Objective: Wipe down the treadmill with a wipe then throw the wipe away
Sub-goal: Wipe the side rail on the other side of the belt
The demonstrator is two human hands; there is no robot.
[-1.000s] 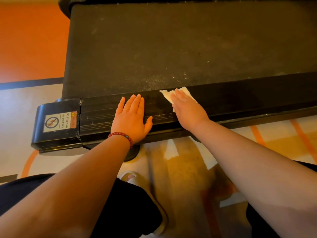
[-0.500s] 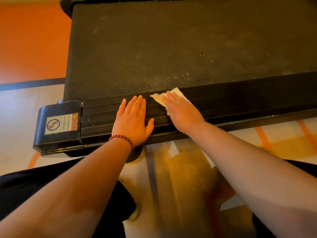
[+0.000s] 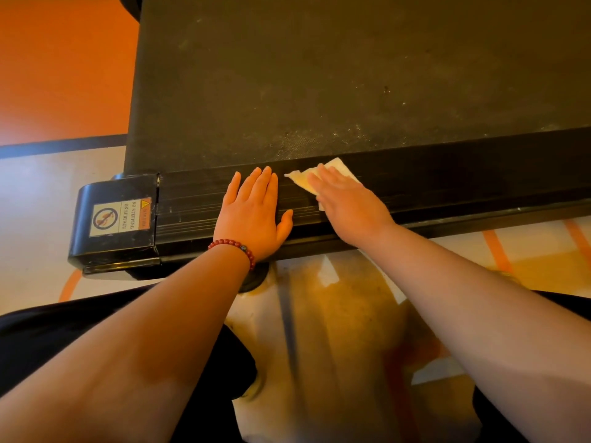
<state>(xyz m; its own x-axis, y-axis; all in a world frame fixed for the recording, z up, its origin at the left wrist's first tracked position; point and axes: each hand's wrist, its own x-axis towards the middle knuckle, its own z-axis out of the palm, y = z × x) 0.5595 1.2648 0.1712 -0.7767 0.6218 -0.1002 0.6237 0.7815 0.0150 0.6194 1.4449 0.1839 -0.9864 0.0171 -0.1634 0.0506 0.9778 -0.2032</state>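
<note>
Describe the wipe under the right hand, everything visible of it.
The wipe is a thin, pale white-to-cream sheet, slightly creased; whether it is paper or cloth cannot be told. It lies flat on the treadmill's black side rail, close to the edge of the belt. The right hand presses on it with straight fingers and covers most of it, so only its corners show beyond them. The left hand rests on the rail beside it, not touching it.

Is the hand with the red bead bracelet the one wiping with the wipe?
No, the bracelet is on the left hand, flat on the bare side rail; the right hand presses the wipe.
</note>
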